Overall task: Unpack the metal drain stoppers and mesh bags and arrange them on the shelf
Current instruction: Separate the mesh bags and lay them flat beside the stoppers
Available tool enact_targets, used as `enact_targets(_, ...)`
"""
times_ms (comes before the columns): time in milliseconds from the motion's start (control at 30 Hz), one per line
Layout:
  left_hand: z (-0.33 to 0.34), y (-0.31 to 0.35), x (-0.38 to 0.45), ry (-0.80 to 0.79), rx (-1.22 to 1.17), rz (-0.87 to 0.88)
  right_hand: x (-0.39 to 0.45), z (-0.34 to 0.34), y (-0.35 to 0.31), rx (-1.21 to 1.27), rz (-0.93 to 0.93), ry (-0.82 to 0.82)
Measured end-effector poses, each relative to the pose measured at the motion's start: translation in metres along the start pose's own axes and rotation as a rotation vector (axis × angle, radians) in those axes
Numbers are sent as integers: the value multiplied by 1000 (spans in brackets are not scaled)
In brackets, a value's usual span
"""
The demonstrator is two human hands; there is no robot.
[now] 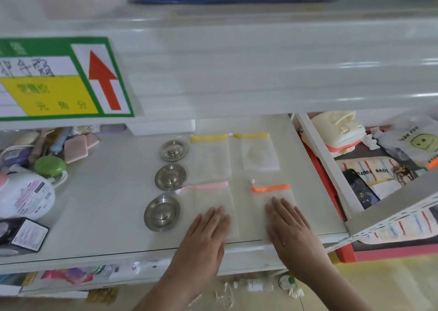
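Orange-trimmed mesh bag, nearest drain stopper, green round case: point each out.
orange-trimmed mesh bag (272, 188): head view, on its orange top hem.
nearest drain stopper (161, 212): head view, on its raised centre disc.
green round case (50, 166): head view, middle of its lid.

from my remote seat i see a white shop shelf (113, 192) spreading out from under the hands, lit evenly by soft daylight. above the hands the upper shelf's glossy white edge (260, 68) carries a green-and-yellow price sign (59, 80) with a red arrow. right of the hands a white divider rail (324, 166) angles past a red-edged neighbouring shelf (346, 253). below and right of the hands lies pale yellowish floor (391, 284).
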State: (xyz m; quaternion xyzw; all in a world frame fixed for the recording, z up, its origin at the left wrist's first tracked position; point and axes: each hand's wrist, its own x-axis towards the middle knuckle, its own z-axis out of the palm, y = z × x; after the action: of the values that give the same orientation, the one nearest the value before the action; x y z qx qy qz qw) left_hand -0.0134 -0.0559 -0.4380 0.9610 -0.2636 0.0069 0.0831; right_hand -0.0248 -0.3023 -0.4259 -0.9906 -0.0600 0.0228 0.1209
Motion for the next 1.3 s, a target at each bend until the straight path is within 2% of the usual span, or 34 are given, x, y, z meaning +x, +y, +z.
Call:
enact_targets(267,-3,-1,1,-18,4,-11,24,-7,-11,-40,27,-68)
enact_targets(1300,-6,0,4,-8,-15,16,32,-2,-20,18,55,-21)
